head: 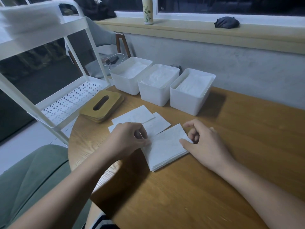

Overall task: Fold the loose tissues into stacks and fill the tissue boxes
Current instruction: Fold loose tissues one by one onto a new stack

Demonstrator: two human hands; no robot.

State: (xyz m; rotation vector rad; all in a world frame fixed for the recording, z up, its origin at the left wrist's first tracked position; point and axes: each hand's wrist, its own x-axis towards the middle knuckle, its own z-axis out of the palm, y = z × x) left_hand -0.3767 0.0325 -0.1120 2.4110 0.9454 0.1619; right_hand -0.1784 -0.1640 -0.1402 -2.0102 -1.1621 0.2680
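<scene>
All 3 white plastic tissue boxes (156,91) on the wooden counter (214,179), far side, look pretty full already. Left hand (130,139) and right hand (203,142) pinch opposite edges of the folded white tissue stack (165,151) near me. The loose sheets (133,116) behind aren't folded yet.

Your table (214,187) is holding tissue boxes (155,95) at the back and loose tissues (135,115) in front.
The three boxes are sitting in a row, the lids (105,104) are lying to their left, and the folded stack (165,149) is lying nearest you, just before the loose tissues.
</scene>
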